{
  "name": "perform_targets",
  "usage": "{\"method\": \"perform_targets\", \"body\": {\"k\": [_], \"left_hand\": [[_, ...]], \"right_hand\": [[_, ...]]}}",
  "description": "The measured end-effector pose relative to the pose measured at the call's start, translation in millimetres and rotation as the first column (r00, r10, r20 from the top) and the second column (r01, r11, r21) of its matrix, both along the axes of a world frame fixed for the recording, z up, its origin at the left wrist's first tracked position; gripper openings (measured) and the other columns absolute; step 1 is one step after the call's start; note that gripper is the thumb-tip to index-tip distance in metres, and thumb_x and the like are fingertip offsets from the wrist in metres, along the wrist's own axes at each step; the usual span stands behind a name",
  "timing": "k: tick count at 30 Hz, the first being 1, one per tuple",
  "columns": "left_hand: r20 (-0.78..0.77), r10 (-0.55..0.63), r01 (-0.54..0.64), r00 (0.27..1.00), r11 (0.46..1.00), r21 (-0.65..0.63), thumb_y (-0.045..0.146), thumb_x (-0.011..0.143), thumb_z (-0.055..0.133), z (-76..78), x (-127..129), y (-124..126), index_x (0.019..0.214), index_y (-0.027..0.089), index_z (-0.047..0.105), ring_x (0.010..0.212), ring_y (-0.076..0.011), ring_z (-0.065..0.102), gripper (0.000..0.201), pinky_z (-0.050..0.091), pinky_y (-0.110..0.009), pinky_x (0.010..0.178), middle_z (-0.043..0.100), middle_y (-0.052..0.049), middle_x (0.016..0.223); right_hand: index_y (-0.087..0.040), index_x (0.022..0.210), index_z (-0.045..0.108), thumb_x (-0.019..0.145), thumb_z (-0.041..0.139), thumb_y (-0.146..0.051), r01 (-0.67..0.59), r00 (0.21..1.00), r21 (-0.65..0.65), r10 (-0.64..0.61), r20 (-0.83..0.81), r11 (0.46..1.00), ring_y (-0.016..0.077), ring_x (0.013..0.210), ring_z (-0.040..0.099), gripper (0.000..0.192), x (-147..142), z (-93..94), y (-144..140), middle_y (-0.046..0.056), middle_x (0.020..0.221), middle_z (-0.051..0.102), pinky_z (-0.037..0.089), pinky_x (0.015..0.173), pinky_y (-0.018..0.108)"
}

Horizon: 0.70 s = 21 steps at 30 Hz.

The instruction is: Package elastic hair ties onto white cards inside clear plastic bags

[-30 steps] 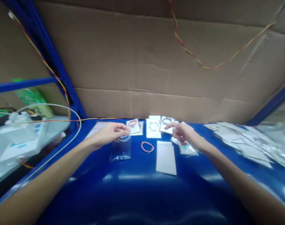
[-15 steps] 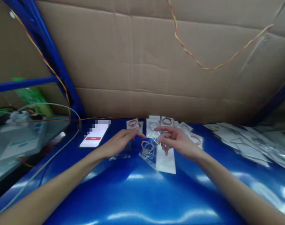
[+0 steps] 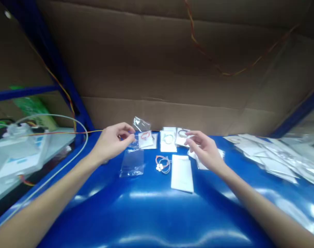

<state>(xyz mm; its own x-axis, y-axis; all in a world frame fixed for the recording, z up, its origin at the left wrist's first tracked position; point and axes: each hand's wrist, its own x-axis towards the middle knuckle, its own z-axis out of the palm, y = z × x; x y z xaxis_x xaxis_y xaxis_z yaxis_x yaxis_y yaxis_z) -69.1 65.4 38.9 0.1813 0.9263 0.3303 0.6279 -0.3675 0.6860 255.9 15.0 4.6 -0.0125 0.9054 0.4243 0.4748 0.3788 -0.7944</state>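
Bagging of bracelets looks partway through, judging by the layout. Left hand (image 3: 112,143) at centre-left of frame, thumb and fingers pinched on a small clear bag (image 3: 140,124) lifted off the blue table (image 3: 152,206), bag appearing empty. Right hand (image 3: 205,148) right of centre, fingers loosely curled and spread, hovering over packets, gripping nothing that shows; contact with packet beneath cannot be told. Loose bracelet (image 3: 162,163) with small pale beads lying unbagged on table at centre, between the two hands. Second clear bag (image 3: 132,163) flat just left of bracelet, contents not visible, probably empty. Blank white card (image 3: 182,172) flat just right of bracelet, nothing on it. Row of carded bracelets (image 3: 168,139) along back edge at centre, each card carrying one ring-shaped band, red, pale and dark; sleeves over them too blurred to confirm. Heap of finished-looking packets (image 3: 273,155) at right of frame, contents too small to read. Left to do, by judgement: loose bracelet onto card and into a bag.
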Motion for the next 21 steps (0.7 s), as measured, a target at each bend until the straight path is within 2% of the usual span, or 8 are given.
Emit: {"method": "perform_targets", "body": {"k": [2,4,6,8,11,15,18,21], "left_hand": [[-0.151,-0.033,0.038,0.988,0.999,0.030,0.038,0.079,0.068,-0.7,-5.9,3.3,0.090,0.020,0.068,0.074,-0.0217,0.069,0.021,0.049,-0.028,0.066,0.076,-0.004,0.079],[-0.207,-0.139,0.131,0.968,0.990,-0.055,0.039,0.078,0.067,-3.3,-6.1,3.5,0.088,0.021,0.068,0.067,-0.0209,0.070,0.020,0.051,-0.028,0.061,0.075,-0.003,0.078],[-0.176,-0.209,0.177,0.962,0.967,-0.183,0.039,0.078,0.064,-6.9,-2.4,2.2,0.091,0.021,0.065,0.056,-0.0198,0.069,0.022,0.050,-0.027,0.050,0.074,-0.001,0.075],[-0.117,-0.219,0.172,0.969,0.933,-0.317,0.038,0.078,0.061,-10.3,1.7,1.5,0.095,0.022,0.061,0.048,-0.0201,0.069,0.024,0.048,-0.026,0.042,0.073,0.000,0.071],[-0.105,-0.171,0.107,0.980,0.889,-0.444,0.038,0.077,0.060,-12.7,3.7,3.3,0.110,0.020,0.059,0.051,-0.0226,0.071,0.037,0.048,-0.026,0.040,0.074,-0.002,0.070],[-0.236,-0.081,-0.024,0.968,0.911,-0.412,0.046,0.077,0.062,-12.8,-0.5,8.7,0.128,0.015,0.057,0.051,-0.0249,0.068,0.060,0.045,-0.028,0.039,0.076,-0.006,0.070],[-0.358,-0.038,-0.086,0.933,0.942,-0.324,0.058,0.079,0.060,-14.2,-4.3,12.4,0.099,0.016,0.073,0.049,-0.0272,0.065,0.049,0.043,-0.032,0.042,0.073,-0.009,0.064],[-0.467,0.019,-0.090,0.884,0.987,-0.130,0.063,0.084,0.052,-16.9,-8.1,15.5,0.071,0.021,0.074,0.069,-0.0320,0.071,0.049,0.047,-0.034,0.059,0.075,-0.011,0.071]], "right_hand": [[-0.019,0.114,0.068,0.096,0.061,-0.046,0.057,0.986,0.087,-0.069,0.152,0.995,0.0162,0.065,0.060,0.034,11.2,1.9,0.6,0.006,0.087,0.072,0.045,0.058,0.028],[-0.019,0.110,0.070,0.097,0.059,-0.045,0.076,0.962,0.135,-0.109,0.252,0.988,0.0151,0.060,0.056,0.031,18.1,3.7,0.7,0.003,0.081,0.070,0.043,0.057,0.028],[-0.020,0.106,0.072,0.098,0.057,-0.044,0.060,0.949,0.134,-0.098,0.301,0.989,0.0151,0.058,0.055,0.030,20.6,3.6,1.2,0.003,0.078,0.071,0.042,0.058,0.029],[-0.020,0.102,0.073,0.100,0.055,-0.041,-0.004,0.931,0.113,-0.037,0.363,0.994,0.0169,0.065,0.061,0.028,19.4,0.3,2.9,0.004,0.084,0.075,0.045,0.061,0.029],[-0.019,0.105,0.073,0.102,0.052,-0.029,-0.131,0.827,0.134,0.034,0.561,0.982,0.0228,0.089,0.070,0.023,12.8,-9.6,8.2,0.009,0.104,0.077,0.051,0.078,0.033],[-0.019,0.120,0.071,0.098,0.057,-0.019,-0.229,0.651,0.182,0.011,0.759,0.956,0.0338,0.122,0.062,0.026,-0.4,-22.2,21.5,0.015,0.129,0.071,0.047,0.101,0.048],[-0.020,0.134,0.065,0.096,0.065,-0.028,-0.265,0.564,0.223,-0.036,0.825,0.938,0.0377,0.138,0.051,0.038,-8.7,-27.3,32.6,0.017,0.147,0.060,0.039,0.111,0.056],[-0.018,0.142,0.058,0.097,0.065,-0.034,-0.287,0.496,0.235,-0.065,0.866,0.929,0.0365,0.142,0.049,0.048,-12.1,-30.4,40.4,0.018,0.149,0.058,0.031,0.118,0.058]]}}
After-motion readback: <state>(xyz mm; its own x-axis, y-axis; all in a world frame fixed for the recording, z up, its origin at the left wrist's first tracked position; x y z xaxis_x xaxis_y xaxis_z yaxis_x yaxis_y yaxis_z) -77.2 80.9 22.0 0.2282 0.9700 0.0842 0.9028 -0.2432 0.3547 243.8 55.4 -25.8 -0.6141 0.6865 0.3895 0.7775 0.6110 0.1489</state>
